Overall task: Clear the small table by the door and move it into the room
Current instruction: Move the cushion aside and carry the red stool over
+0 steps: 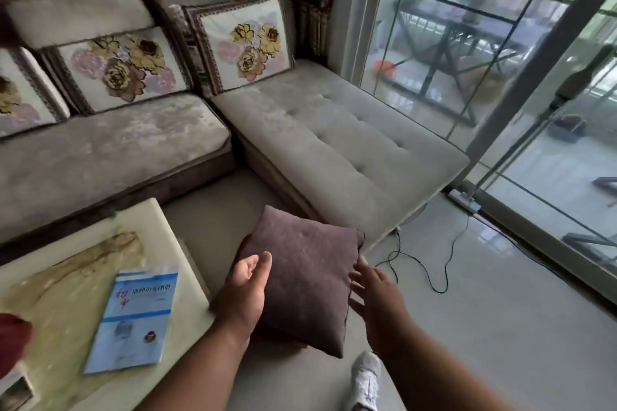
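Cushion [300, 277] carried between my left hand [245, 290], pressed flat against its side, and my released right hand [374, 294], near the sofa [334, 130]; clearing step, I judge, next setting it there, door-side table unseen.

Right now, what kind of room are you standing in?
Most likely a home living room. A long corner sofa with flowered cushions runs along the wall, a low coffee table holds a blue booklet, and a sliding glass door opens to a balcony.
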